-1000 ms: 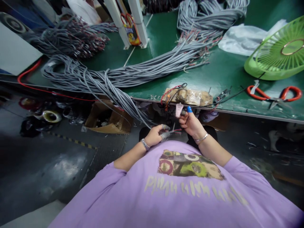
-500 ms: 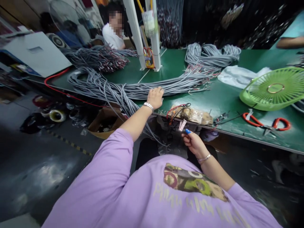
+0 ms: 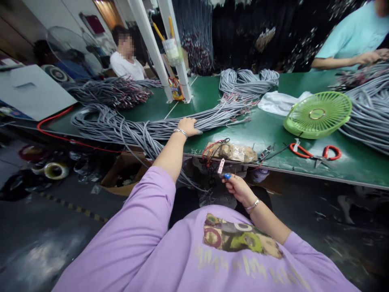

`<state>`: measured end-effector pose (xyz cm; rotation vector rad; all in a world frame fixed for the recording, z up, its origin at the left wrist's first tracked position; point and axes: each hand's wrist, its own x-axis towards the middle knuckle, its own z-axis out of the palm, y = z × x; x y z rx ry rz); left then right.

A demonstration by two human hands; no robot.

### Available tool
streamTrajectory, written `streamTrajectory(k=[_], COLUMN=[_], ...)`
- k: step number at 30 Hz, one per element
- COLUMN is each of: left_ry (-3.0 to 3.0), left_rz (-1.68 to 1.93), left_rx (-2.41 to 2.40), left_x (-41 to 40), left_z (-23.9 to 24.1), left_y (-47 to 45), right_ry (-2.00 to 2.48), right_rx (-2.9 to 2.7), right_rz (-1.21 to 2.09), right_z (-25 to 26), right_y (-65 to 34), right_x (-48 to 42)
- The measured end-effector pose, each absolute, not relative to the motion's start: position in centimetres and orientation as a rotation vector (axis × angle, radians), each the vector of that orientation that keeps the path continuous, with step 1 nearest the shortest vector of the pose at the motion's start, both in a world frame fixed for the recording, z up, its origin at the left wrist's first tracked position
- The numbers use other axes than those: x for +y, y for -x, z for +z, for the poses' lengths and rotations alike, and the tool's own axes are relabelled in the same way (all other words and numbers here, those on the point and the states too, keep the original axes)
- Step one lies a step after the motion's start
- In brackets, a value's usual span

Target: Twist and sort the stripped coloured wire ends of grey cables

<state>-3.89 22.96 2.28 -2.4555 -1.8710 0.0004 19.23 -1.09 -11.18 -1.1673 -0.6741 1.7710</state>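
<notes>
My left hand (image 3: 189,126) is stretched forward onto the green bench (image 3: 273,129), its fingers closed around grey cables in a long bundle (image 3: 158,129) that runs across the bench. My right hand (image 3: 237,187) stays low in front of the bench edge, fingers curled in a pinch, with a blue finger cap on one fingertip. It holds a small pale pink tag or connector (image 3: 221,165) just below a taped pad with red and black wires (image 3: 231,152).
Red-handled scissors (image 3: 314,152) and a green fan (image 3: 317,114) lie at the right. A white post (image 3: 179,52) stands mid-bench. More cable coils (image 3: 247,81) lie behind. One person sits far left, another in teal works at the far right. A cardboard box (image 3: 124,172) sits under the bench.
A second ago both hands were together at my lap on a cable end. My left hand then reached up to the cable bundle and now grips it; the view has tilted up.
</notes>
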Motion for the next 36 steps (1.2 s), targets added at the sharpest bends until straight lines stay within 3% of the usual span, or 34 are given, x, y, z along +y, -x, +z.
streamTrajectory(k=[14, 23, 32, 34, 36], left_ry=[2.715, 2.416, 2.744, 2.77, 2.732], left_rz=[-0.225, -0.891, -0.161, -0.306, -0.714], left_rx=[-1.477, -1.614, -1.393, -1.467, -1.627], left_x=[15.6, 17.1, 12.5, 12.1, 12.2], left_z=[-2.0, -0.5, 0.2, 0.1, 0.2], left_y=[9.1, 4.6, 3.2, 3.5, 3.8], right_ry=[1.218, 1.278, 1.312, 1.32, 1.327], right_rx=[-0.731, -0.749, -0.848, -0.872, -0.881], right_rz=[1.816, 1.78, 1.808, 1.82, 1.821], right_z=[-12.8, -12.1, -12.6, -12.8, -12.9], right_y=[-18.3, -18.5, -18.8, -18.7, -18.6], right_x=[-0.2, -0.2, -0.2, -0.2, -0.3])
